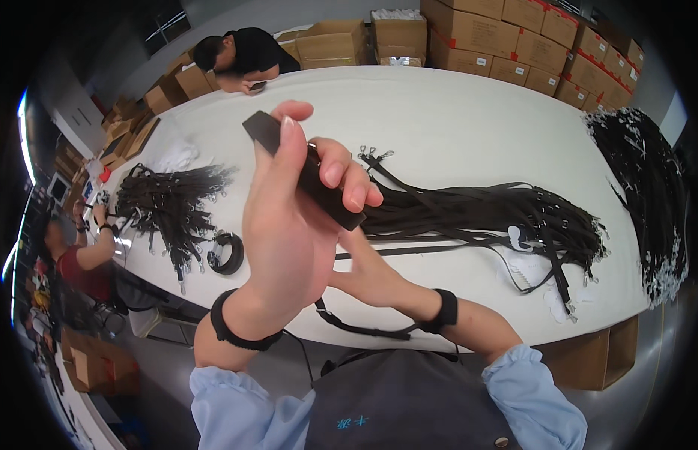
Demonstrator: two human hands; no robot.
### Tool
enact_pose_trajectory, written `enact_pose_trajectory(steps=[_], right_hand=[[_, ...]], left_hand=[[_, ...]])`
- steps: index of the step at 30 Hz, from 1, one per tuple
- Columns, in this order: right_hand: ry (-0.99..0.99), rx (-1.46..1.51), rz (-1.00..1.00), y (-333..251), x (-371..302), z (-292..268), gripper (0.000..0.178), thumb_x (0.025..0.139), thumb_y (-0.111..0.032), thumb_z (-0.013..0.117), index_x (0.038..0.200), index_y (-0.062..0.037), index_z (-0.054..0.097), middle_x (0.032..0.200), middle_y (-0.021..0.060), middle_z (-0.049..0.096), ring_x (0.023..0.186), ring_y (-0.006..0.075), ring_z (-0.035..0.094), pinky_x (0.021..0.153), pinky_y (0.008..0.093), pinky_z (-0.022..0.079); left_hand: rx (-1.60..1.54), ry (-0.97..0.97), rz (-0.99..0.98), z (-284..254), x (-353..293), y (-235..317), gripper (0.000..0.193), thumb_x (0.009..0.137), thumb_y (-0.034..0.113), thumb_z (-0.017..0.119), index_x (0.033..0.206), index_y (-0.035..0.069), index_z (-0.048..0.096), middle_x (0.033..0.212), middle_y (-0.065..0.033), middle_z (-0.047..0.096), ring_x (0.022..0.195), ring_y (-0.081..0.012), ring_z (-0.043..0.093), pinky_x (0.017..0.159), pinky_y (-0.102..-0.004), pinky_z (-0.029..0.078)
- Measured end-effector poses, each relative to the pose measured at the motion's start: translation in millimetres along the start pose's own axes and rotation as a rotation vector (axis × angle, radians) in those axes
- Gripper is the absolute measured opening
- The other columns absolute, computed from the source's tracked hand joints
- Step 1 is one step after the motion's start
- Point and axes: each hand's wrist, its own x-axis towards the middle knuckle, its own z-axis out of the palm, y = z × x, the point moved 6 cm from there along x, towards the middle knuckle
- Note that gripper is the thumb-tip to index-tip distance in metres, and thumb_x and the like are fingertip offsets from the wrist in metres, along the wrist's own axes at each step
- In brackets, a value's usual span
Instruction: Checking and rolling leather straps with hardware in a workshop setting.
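Note:
My left hand (289, 217) is raised over the near part of the table, its fingers curled round a dark, flat, bar-shaped thing (330, 196). A small shiny bit shows near its middle; its exact kind is unclear. Lower and partly behind it is my right hand (368, 274), its fingers mostly hidden by the left. Below the right hand, a black strap with a buckle (364, 326) lies along the table's near edge. Just beyond the hands is a long pile of black straps (469, 214) with metal clips at the ends.
More clipped straps lie in a left pile (165, 202) and a right pile (638, 187). A coiled black strap (226, 253) rests on the white table (469, 112). One person (251, 56) leans on the far edge; another (82, 259) works at left. Cardboard boxes (476, 34) are stacked behind.

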Motion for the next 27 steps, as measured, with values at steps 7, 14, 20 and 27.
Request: enact_pose_trajectory(steps=[7, 14, 20, 27], right_hand=[[-0.288, 0.345, 0.269, -7, 13, 40, 0.048, 0.09, -0.02, 0.057, 0.13, -0.0015, 0.038, 0.073, 0.0011, 0.047, 0.059, 0.0077, 0.05, 0.056, 0.0254, 0.044], [0.102, -0.209, 0.159, -4, -61, -30, 0.031, 0.087, -0.014, 0.06, 0.114, -0.004, 0.049, 0.081, 0.0105, 0.062, 0.056, 0.015, 0.059, 0.056, 0.0267, 0.047], [-0.221, -0.619, 0.15, -37, -68, -51, 0.029, 0.089, -0.014, 0.057, 0.116, -0.0043, 0.054, 0.084, 0.0073, 0.062, 0.077, 0.0167, 0.059, 0.069, 0.0267, 0.047], [-0.231, 0.121, 0.505, 3, -95, -77, 0.02, 0.095, -0.016, 0.048, 0.108, -0.0027, 0.053, 0.088, 0.0044, 0.061, 0.076, 0.0119, 0.057, 0.073, 0.0261, 0.048]], left_hand=[[-0.152, -0.082, 0.007, 13, 21, 39, 0.021, 0.098, 0.018, 0.038, 0.112, 0.005, 0.047, 0.073, -0.0002, 0.038, 0.063, -0.0086, 0.038, 0.063, -0.0249, 0.036], [-0.089, 0.137, 0.212, -102, 32, 94, 0.015, 0.098, 0.02, 0.04, 0.108, 0.008, 0.042, 0.074, -0.0012, 0.038, 0.067, -0.0113, 0.04, 0.069, -0.0283, 0.039], [-0.176, 0.282, 0.068, -123, 14, 57, 0.019, 0.096, 0.02, 0.043, 0.112, 0.008, 0.041, 0.078, -0.0025, 0.041, 0.069, -0.0119, 0.042, 0.072, -0.0299, 0.042], [-0.62, 0.135, -0.07, -115, 1, 54, 0.017, 0.096, 0.017, 0.045, 0.109, 0.006, 0.045, 0.075, 0.0001, 0.041, 0.06, -0.009, 0.038, 0.062, -0.0243, 0.041]])
